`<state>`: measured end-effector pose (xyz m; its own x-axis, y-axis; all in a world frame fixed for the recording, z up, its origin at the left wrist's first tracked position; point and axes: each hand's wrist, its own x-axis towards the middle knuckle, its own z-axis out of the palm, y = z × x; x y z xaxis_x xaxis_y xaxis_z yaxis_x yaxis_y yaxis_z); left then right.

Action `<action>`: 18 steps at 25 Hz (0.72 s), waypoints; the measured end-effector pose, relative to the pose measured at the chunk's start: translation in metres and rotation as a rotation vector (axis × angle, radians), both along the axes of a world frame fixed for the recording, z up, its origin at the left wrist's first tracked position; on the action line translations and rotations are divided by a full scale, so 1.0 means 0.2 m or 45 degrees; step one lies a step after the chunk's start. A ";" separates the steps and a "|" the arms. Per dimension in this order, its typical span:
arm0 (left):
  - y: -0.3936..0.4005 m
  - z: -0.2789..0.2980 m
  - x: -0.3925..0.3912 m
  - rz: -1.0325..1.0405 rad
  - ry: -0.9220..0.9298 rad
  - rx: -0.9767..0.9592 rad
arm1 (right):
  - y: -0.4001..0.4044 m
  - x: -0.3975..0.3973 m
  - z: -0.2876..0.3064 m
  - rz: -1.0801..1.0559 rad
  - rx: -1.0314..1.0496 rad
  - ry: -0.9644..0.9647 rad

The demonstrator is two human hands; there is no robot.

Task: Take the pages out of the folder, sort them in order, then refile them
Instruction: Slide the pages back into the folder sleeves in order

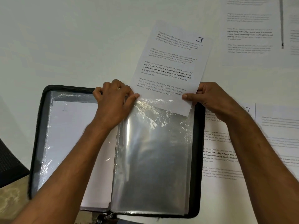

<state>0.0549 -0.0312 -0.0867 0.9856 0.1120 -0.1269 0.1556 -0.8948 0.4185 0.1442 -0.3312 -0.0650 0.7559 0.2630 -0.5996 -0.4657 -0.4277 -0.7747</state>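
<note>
The black zip-edged display folder (38, 135) lies open on the white table (72, 38). Your left hand (113, 102) pinches the top edge of its right-hand clear plastic sleeve (153, 151). Your right hand (215, 101) grips the white printed page marked 3 (171, 65), its bottom corner entering that sleeve's mouth.

Office-like desk setting: white table (64, 38), printed pages (249, 29), zip display folder (37, 143), dark chair (9, 167).
</note>
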 end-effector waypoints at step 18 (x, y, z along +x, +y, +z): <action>0.10 0.04 0.18 0.424 0.370 -0.725 | -0.05 0.01 0.01 0.073 0.003 0.028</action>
